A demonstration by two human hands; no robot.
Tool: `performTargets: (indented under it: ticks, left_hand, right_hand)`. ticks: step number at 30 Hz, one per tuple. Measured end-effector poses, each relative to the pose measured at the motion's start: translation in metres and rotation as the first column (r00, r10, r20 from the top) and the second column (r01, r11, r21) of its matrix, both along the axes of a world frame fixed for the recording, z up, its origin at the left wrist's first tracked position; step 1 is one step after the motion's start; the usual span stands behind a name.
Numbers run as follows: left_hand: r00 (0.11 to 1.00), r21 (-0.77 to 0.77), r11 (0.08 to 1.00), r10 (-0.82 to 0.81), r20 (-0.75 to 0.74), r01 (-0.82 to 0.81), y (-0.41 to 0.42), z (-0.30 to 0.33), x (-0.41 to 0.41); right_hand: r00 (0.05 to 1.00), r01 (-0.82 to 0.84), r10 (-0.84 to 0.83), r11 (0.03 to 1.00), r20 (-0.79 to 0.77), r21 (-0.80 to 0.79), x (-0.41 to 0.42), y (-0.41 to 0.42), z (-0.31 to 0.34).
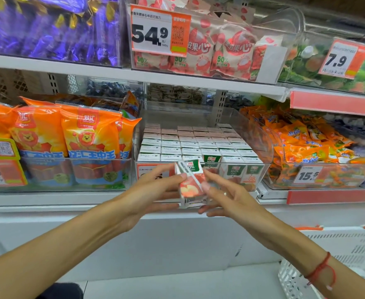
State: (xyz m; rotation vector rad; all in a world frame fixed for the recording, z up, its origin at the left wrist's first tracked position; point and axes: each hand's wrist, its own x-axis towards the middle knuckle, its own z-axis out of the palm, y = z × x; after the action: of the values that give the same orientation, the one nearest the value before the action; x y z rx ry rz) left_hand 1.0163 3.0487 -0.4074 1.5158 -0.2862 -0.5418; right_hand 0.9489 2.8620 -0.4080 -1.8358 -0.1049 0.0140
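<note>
A small juice carton (190, 182), white with a green top and red fruit print, is tilted in the air in front of a clear bin (261, 145). The bin holds several rows of the same cartons (190, 143). My left hand (153, 190) grips the carton's left side, thumb on its front. My right hand (224, 197) pinches its right edge with thumb and forefinger; the other fingers are spread. A ring shows on one right finger, and a red string circles that wrist.
Orange sausage packs (69, 137) fill the bin to the left, and orange snack packets (302, 139) the bin to the right. The upper shelf carries purple sweets (47, 29) and lychee packets (220, 50). A white perforated basket (339, 262) stands at lower right.
</note>
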Motion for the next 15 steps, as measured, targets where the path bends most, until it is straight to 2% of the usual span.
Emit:
performTargets:
  ticks: [2,7,11,13,15]
  left_hand:
    - [0.997,-0.039,0.999,0.013,0.082,-0.010,0.000,0.001,0.000]
    - [0.972,-0.091,0.994,0.072,0.223,-0.053,-0.007,0.002,-0.003]
    - [0.940,0.034,0.992,0.101,0.326,-0.118,-0.013,0.006,-0.004]
    - [0.943,0.099,0.988,0.085,0.322,-0.122,-0.011,0.007,-0.002]
    - [0.969,0.101,0.991,0.058,0.241,-0.085,-0.008,0.013,-0.002]
  right_hand:
    - [0.999,-0.033,0.033,0.999,-0.008,-0.007,0.000,-0.002,-0.001]
    - [0.988,0.089,-0.087,0.996,0.130,-0.008,-0.001,0.005,-0.005]
    - [0.949,0.256,-0.235,0.963,0.212,-0.081,0.002,0.012,-0.010]
    - [0.902,0.336,-0.269,0.929,0.337,-0.157,0.003,0.012,-0.010]
    - [0.822,0.416,-0.219,0.861,0.525,-0.292,0.003,0.010,-0.009]
